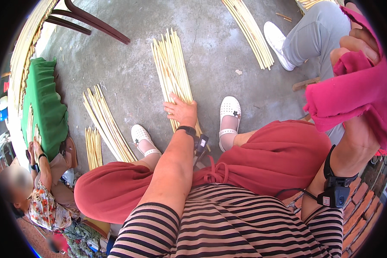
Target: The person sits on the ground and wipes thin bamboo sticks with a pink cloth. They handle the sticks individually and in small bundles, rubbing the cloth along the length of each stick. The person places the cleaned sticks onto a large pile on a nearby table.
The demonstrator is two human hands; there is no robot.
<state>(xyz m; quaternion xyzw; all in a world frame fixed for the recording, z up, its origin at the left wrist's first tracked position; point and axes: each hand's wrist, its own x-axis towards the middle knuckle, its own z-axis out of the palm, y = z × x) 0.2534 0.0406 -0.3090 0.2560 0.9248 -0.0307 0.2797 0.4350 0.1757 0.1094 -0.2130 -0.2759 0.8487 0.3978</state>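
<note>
A bundle of pale yellow peeled stalks [172, 64] lies on the concrete between my feet. My left hand [182, 112] rests across its lower part, fingers stretched out and apart over the stalks. Raised at the right, my right hand [359, 45] has its fingers curled round a magenta cloth [352, 96]. The cloth hangs in folds over the wrist and hides part of that hand.
More stalk bundles lie at the left [109, 124], beside them [93, 148], and at the far right [249, 32]. A person in grey trousers [312, 32] is close on the right. Another person [49, 204] handles stalks over a green cloth [45, 107]. Dark furniture legs [99, 26] stand far left.
</note>
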